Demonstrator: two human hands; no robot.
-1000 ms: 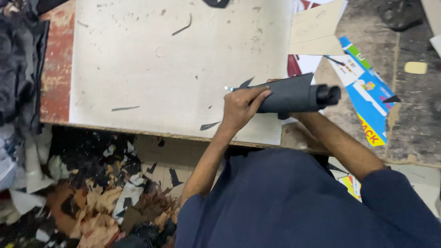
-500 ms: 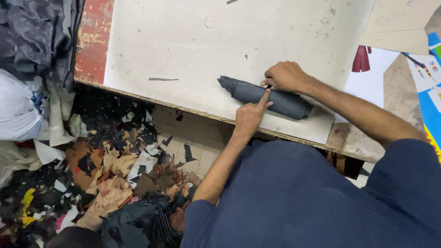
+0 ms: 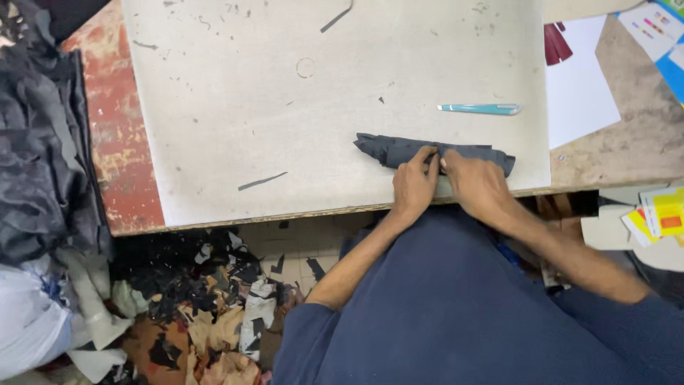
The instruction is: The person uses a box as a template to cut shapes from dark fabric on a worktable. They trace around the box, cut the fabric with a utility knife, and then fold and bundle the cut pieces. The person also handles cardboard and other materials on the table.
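The rolled dark leather (image 3: 434,153) lies near the front edge of the pale cutting board (image 3: 285,107), a little right of the middle, stretched left to right as a loose, creased roll with a ragged tip at its left end. Your left hand (image 3: 415,187) and your right hand (image 3: 479,187) sit side by side on its near side, touching each other, fingers curled down and pressing on the roll's middle; neither hand lifts it.

Just beyond the roll, farther from you and to the right, a slim teal pen (image 3: 481,109) lies flat on the board, apart from the leather. A thin dark offcut strip (image 3: 262,181) lies well to the left, and another strip (image 3: 336,17) rests at the far edge. Nothing lies between your hands and the roll.

The board is matt, off-white, scored and speckled with small marks, including a faint ring. It rests on a worn red-painted bench (image 3: 117,157), chipped and scuffed. To the right lies a white paper sheet (image 3: 581,93) with maroon pieces (image 3: 557,43) at its far corner. At far left hangs a heap of dark crumpled material (image 3: 39,157). On the floor below, black, tan and white scraps (image 3: 206,314) lie piled.
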